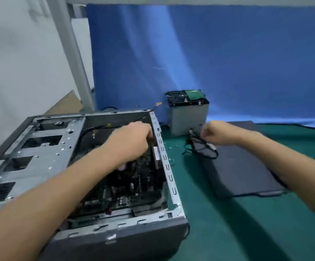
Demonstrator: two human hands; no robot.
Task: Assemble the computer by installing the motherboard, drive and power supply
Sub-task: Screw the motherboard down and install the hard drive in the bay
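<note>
The open case point(89, 234) lies on its side on the green mat point(228, 228), its grey drive bays point(40, 153) taking up its left half. Inside, towards the case's right wall, sits the motherboard point(134, 181), dark and flat on the floor of the case.

Over it comes the left hand point(130, 142), reaching across the case's interior, knuckles up, fingers curled down against the inner face of the right wall. What they have hold of is hidden under the hand, so I cannot tell whether it grips anything.

Just outside the case's right wall, a few small screws point(171, 160) are scattered on the mat. Beyond the case's far right corner stands a grey metal box point(188, 119) with a green board point(192, 95) on top, and a black cable bundle point(201, 147) spills from its lower front.

The right hand point(216, 132) hangs right above that bundle, fingers drawn in tight. It's blurred, and I cannot tell if it pinches a cable.

Further right of the case, a dark side panel point(243, 166) lies flat on the mat, with blue cloth point(228, 63) hanging behind.
</note>
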